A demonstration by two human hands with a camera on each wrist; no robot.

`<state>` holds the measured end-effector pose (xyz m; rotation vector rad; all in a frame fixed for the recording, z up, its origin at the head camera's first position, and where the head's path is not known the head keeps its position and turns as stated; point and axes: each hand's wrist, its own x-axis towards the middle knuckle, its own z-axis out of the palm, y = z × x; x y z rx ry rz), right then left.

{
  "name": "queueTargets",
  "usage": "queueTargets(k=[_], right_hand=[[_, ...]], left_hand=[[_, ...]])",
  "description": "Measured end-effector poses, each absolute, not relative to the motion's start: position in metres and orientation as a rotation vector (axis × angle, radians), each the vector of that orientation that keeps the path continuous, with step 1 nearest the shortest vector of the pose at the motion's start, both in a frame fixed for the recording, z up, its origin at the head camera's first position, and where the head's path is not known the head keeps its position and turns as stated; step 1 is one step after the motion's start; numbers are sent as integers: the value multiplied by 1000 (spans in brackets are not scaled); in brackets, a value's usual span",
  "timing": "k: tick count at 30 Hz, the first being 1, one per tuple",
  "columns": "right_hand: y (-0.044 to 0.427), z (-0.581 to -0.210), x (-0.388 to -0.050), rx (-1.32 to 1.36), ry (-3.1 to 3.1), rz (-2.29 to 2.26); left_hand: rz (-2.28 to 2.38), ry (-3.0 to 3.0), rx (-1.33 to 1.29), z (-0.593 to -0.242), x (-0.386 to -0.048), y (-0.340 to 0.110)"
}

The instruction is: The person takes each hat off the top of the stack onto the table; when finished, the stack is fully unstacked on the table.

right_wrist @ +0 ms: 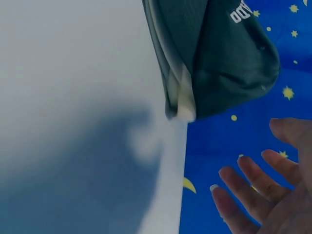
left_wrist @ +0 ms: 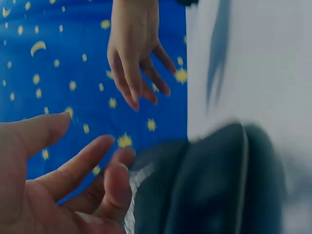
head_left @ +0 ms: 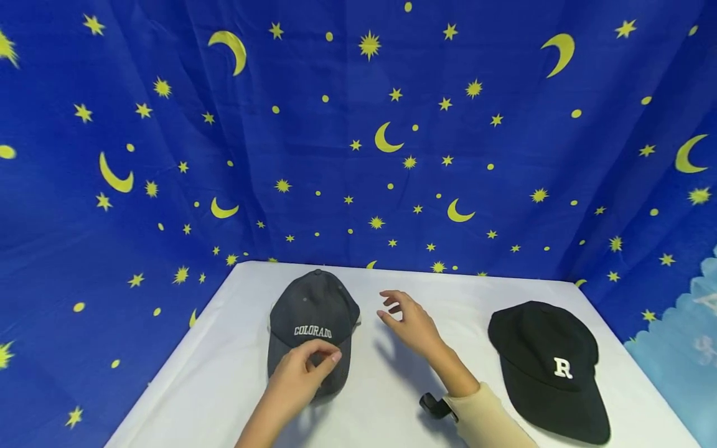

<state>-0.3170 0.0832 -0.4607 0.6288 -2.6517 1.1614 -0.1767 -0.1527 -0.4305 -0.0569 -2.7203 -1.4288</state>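
Observation:
A dark grey cap (head_left: 313,298) with white COLORADO lettering sits on the left part of the white table, its brim toward me. In front of that brim hovers my left hand (head_left: 297,376), fingers loosely curved. The left wrist view shows its thumb apart from the fingers, with nothing between them. To the right of the grey cap, my right hand (head_left: 413,328) is held above the table, fingers loosely bent and spread, holding nothing. In the right wrist view the cap (right_wrist: 234,68) appears beyond the fingers, apart from them.
A black cap (head_left: 540,342) with a white letter R lies on the right side of the white table (head_left: 431,289). A blue curtain (head_left: 336,155) with yellow moons and stars hangs behind. A black device (head_left: 434,406) is at my right wrist.

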Motion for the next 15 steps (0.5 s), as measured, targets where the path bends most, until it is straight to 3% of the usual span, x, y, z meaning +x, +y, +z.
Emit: queueTargets(k=[15], right_hand=[[42, -478, -324, 782, -2556, 1404]], left_hand=[[-1324, -2686, 379, -460, -167, -205]])
